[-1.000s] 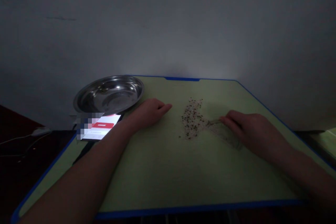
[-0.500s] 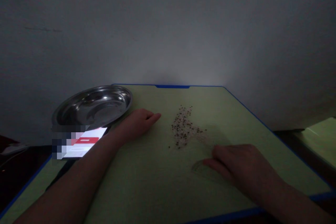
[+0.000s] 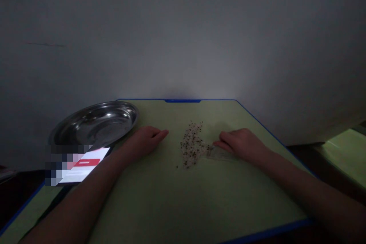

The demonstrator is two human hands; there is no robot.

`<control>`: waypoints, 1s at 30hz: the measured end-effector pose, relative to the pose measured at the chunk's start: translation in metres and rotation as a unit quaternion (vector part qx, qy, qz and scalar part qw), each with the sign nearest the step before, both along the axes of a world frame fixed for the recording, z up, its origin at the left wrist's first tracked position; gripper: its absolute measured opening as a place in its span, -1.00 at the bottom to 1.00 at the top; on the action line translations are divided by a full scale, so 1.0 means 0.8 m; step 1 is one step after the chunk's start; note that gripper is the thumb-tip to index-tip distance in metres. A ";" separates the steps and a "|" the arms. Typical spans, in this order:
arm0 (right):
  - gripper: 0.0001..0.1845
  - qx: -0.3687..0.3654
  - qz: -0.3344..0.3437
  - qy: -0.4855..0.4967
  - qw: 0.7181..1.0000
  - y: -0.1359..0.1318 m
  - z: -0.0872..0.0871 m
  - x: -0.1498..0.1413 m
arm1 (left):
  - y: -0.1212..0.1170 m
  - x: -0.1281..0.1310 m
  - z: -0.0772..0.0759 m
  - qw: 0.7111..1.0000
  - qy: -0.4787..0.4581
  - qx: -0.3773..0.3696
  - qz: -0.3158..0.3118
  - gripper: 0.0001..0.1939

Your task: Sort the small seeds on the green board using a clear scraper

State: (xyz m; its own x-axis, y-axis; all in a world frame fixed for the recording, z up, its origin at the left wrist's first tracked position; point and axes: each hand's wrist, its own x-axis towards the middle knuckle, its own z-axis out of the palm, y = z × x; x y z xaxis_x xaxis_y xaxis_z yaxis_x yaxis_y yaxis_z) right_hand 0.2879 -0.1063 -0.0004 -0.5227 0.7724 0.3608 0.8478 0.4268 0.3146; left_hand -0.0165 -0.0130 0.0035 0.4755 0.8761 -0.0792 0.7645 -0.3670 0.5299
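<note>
Grains [image 3: 191, 148], dark & pale, lay mixed, ctr frame; L hand [image 3: 147, 140] curled closed, ctr-left; R hand [image 3: 242, 144] alongside, couldn't tell grip.

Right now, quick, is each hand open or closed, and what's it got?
Left hand: loosely closed; nothing shows in it.
Right hand: closed on a thin see-through thing, maybe a plastic bag.

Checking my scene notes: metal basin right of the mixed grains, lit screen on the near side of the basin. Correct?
Wrong side: the metal basin sits left of the mixed grains, per the head view. Lit screen placement is correct.
</note>
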 end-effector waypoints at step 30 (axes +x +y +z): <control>-0.52 -0.062 -0.046 0.131 0.988 -0.008 0.000 -0.045 | -0.003 0.002 -0.004 0.999 -0.025 0.032 -0.018 -0.46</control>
